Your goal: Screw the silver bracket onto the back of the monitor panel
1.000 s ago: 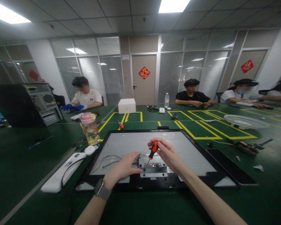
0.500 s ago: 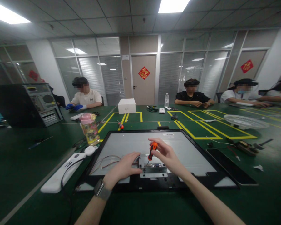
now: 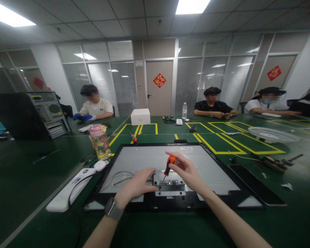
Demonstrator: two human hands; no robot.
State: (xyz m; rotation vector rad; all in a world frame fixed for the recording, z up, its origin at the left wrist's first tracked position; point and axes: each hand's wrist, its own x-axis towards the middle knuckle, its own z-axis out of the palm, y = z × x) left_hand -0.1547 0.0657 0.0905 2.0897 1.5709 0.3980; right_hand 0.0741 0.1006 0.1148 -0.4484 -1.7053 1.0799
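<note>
Currently, a small screwdriver [image 3: 167, 168] is being held tilted at the lower centre of the frame, its tip being pressed onto a metal bracket [image 3: 172, 187]. Its orange handle is being clamped by the fingers [image 3: 176, 157] of the right hand [image 3: 188, 171]. It is being judged light, stiff and slippery along the thin shaft, so the handle is the better hold. The left hand [image 3: 136, 186] is being rested, fingers apart and holding nothing, at the bracket's left edge. Everything is being carried by a flat monitor panel [image 3: 144, 158], probably fragile, lying on the green bench [image 3: 36, 179].
</note>
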